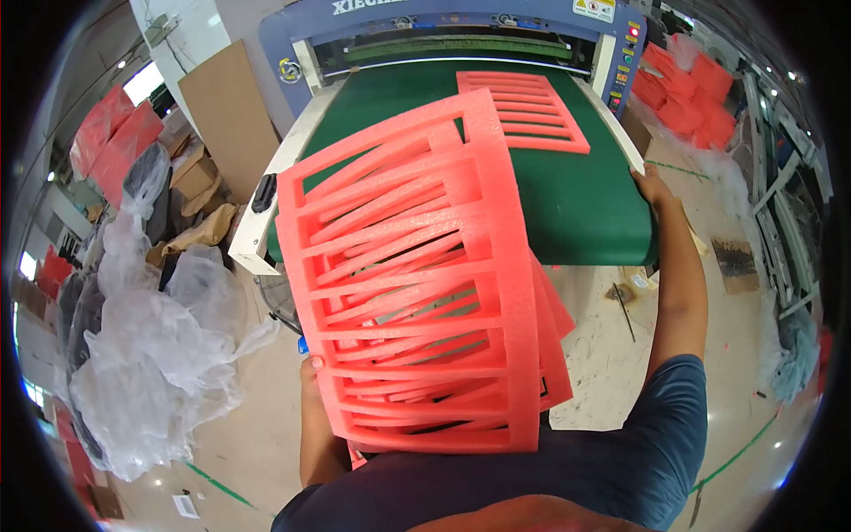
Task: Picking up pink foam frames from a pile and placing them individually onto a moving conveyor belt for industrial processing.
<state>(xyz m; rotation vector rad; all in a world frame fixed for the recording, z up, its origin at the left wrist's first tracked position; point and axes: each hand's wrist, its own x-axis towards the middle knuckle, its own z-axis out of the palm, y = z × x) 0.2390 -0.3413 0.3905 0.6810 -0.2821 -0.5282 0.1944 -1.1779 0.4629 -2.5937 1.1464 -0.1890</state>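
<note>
Pink slotted foam panels [417, 284], stacked several deep, are held upright close to the chest, the bundle being gripped at its lower left edge by the left hand [310, 368], whose fingers are mostly hidden behind the foam but are closed on the stack. Well ahead and to the right, the right hand [651, 186] is laid on the near right corner of the green conveyor belt [576, 204]; how far it is open cannot be told from this angle. Beyond the right hand, and further up the belt, one more cut foam panel [523, 106] is seen lying flat, just short of the blue cutting machine [461, 18]. To the left of the left hand, crumpled clear plastic film [151, 355] is heaped on the floor. For the stack to be carried well, its edges should probably be kept squared and the thin ribs spared any squeeze, since such foam is judged easily bent or torn; support from below would likely steady it.
</note>
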